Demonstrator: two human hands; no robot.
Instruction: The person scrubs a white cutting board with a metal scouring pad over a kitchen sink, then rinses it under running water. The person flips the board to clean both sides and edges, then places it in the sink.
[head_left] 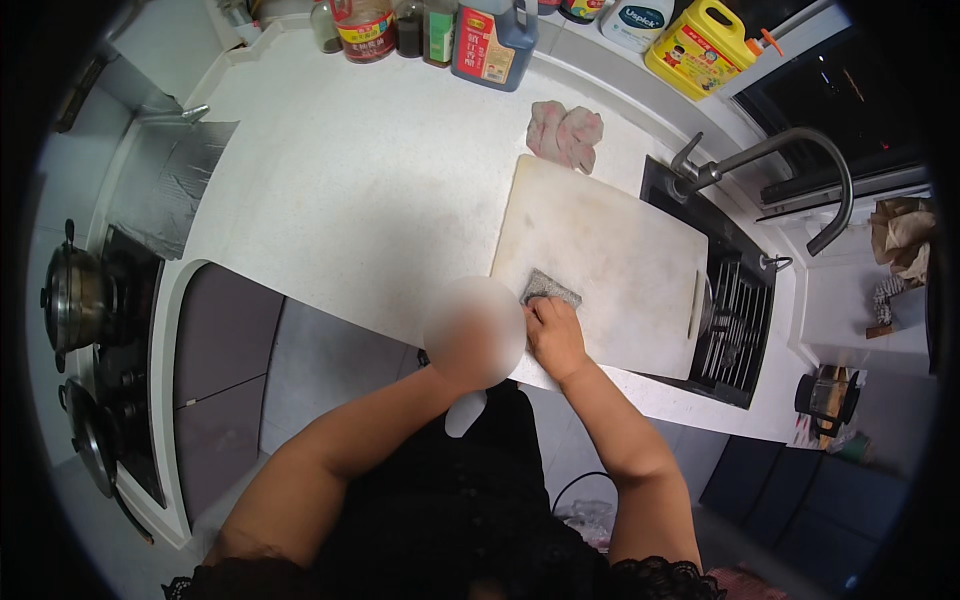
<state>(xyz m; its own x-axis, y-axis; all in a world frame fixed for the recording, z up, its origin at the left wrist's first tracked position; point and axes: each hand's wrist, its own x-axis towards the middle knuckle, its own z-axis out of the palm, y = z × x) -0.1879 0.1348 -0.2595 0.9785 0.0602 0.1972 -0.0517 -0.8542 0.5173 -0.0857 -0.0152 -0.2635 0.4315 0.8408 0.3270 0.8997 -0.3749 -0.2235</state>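
Note:
On the large white cutting board [600, 235], my right hand [555, 335] is closed on a grey scouring sponge [553, 288]. The sponge lies against the board near its front left corner, its near edge under my fingers. My left hand [470, 345] is by the board's front left corner, beside my right hand. A round blur covers it, hiding its fingers and anything in them. Behind the board lies a crumpled grey and pink cloth [565, 135] on the white countertop [350, 190].
The board's right end overlaps the dark sink [730, 330], with a grey curved faucet [830, 165] behind. Sauce bottles and a dark jug [495, 45] line the back; a yellow jug [700, 50] stands on the sill. Pots [72, 295] sit on the stove at left.

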